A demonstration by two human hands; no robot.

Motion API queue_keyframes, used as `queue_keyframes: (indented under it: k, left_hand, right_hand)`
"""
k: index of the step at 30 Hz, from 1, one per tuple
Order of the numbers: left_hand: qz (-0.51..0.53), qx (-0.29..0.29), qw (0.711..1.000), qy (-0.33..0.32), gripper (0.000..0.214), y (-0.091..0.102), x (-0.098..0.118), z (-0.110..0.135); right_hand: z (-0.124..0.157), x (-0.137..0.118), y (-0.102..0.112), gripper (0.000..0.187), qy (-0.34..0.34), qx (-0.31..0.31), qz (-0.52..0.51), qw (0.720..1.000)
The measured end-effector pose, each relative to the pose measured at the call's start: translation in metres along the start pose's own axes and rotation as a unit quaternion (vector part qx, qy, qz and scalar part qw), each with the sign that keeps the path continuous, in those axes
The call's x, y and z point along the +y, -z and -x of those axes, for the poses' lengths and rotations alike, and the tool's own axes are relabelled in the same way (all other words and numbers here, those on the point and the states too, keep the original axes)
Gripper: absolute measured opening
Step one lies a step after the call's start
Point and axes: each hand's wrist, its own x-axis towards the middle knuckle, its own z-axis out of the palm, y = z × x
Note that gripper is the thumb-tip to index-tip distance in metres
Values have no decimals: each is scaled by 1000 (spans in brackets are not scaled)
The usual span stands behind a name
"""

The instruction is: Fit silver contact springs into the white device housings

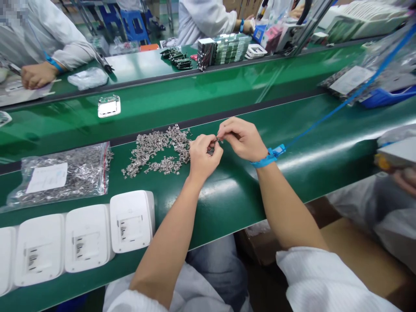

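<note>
Over the green bench, my left hand [204, 157] is curled, with small metal parts showing between its fingers. My right hand [239, 138] meets it fingertip to fingertip, thumb and forefinger pinched on a tiny metal part whose shape is too small to make out. A blue wrist strap [268, 157] circles my right wrist. Just left of my left hand lies a loose heap of small metal clips [167, 164]. Farther left rests a clear zip bag [84, 175] with many similar pieces inside and a white label.
Several white plastic housings [131, 221] stand in a row at the front left. Beyond a raised edge runs a green belt [156, 97] carrying a white frame [109, 106]. Stacked circuit boards [230, 48] and co-workers are across it. The strap's blue cord [341, 106] stretches up right.
</note>
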Motion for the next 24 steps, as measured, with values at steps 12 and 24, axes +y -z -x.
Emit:
queue_keyframes:
  k: [12,24]
  left_hand:
    - [376,-44,902,210,9,2,-2,-7]
    - [496,-108,813,286,24,7,1,-13]
  right_hand:
    - [2,-14,0,20,40,13,-18,999]
    - [2,-13,-4,15,35,21,-63,997]
